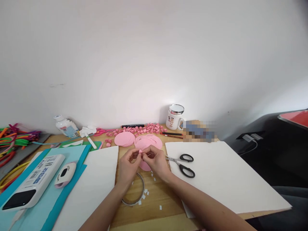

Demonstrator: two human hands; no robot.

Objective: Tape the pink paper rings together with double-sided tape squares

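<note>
My left hand [129, 164] and my right hand [157, 160] meet over the middle of the desk. Their fingertips pinch a small pink paper roll [141, 151] from both sides; its finer shape is mostly hidden. Just below the fingers lies a pink paper piece [145, 166]. Behind them are a fanned pile of pink paper circles [154, 141] and a second stack of circles [124, 138]. Many small rolled pink paper roses [154, 128] lie along the wall. A roll of tape [143, 189] rests flat near my left wrist, with small white bits [145, 191] beside it.
Black-handled scissors [186, 170] lie on a white sheet [223, 179] at right. A white mug [173, 118] stands near the wall. At left, a white power bank [48, 170] and a small white device [66, 173] sit on blue sheets [74, 192]. A white bottle [65, 126] leans behind.
</note>
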